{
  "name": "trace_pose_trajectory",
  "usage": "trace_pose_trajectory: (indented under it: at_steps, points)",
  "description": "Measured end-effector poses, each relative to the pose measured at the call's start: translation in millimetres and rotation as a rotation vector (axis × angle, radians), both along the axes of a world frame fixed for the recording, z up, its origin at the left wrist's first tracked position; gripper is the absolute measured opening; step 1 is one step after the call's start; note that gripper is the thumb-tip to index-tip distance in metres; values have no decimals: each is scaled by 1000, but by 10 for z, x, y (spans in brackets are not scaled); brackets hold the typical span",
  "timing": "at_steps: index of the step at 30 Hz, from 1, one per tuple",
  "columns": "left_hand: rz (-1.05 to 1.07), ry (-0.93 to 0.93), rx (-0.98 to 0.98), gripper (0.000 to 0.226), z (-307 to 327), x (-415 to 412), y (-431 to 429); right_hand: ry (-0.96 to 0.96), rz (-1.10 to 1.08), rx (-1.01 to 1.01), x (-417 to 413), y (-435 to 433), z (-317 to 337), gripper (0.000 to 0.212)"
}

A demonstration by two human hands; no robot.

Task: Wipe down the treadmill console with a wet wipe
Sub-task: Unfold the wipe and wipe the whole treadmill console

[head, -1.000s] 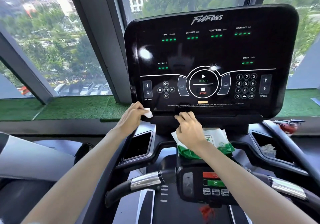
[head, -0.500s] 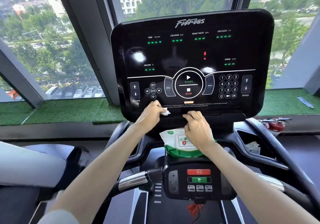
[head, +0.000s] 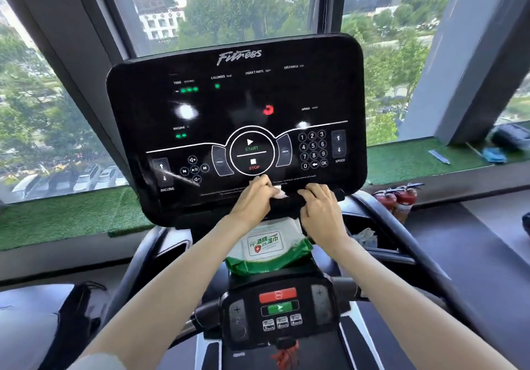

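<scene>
While my left hand (head: 252,197) is clenched round the wet wipe (head: 279,192), I read this as the wiping step itself, worked along the bottom strip of the treadmill console (head: 235,97). The wipe is bunched small, only a white corner showing past my knuckles. It is pressed to the console face at its 6 o'clock edge, just below the STOP marking. My right hand (head: 321,212) sits at 3 o'clock of the left, apart from the wipe. Its fingers are bent over the ledge (head: 286,206) under the screen, and I judge that to be bracing rather than cleaning. The wipe pack (head: 266,246) lies at 6 o'clock of both hands, touching neither as far as I can tell.

A pale streak at about 8 o'clock of the face, near the INCLINE arrows, may be a damp trail, though I cannot be sure. The keypad at 3 o'clock and the readouts toward 12 o'clock look untouched, so I judge the job well short of done.

Next I would carry the wipe on toward 3 o'clock, then lift to the upper panel. That needs flat, light pressure, because this face carries touch keys such as START.
</scene>
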State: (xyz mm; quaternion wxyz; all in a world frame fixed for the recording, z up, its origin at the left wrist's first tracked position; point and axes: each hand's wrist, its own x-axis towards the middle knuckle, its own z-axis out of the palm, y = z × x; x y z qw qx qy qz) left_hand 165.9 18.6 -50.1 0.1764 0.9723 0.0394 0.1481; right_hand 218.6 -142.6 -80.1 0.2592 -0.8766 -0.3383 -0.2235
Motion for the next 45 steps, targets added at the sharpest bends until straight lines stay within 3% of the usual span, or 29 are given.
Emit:
trace_pose_trajectory:
  at_steps: [9, 11, 14, 18, 21, 26, 32, 45]
  points:
    - [-112, 53, 55, 32, 7, 539, -470, 52, -74, -40, 183, -348, 25, 43]
    - [-143, -41, -18, 36, 88, 514, -526, 46, -58, -51, 172, -326, 13, 42]
    - [-135, -189, 60, 46, 123, 307, -249, 14, 0, -76, 93, -174, -6, 40]
    - [30, -281, 177, 36, 100, -245, 441, 0, 118, -71, -61, 135, -34, 37]
    - [182, -263, 196, 34, 102, -709, 853, -16, 186, -98, -154, 357, -57, 36]
    - [240, -132, 159, 36, -28, -1050, 1070, -17, 203, -146, -252, 588, -103, 32]
    - [202, -96, 55, 28, -148, -861, 1083, -45, 172, -143, -251, 634, -154, 35]
    - [136, -91, 115, 30, -208, -380, 548, -62, 165, -61, -194, 421, -137, 43]
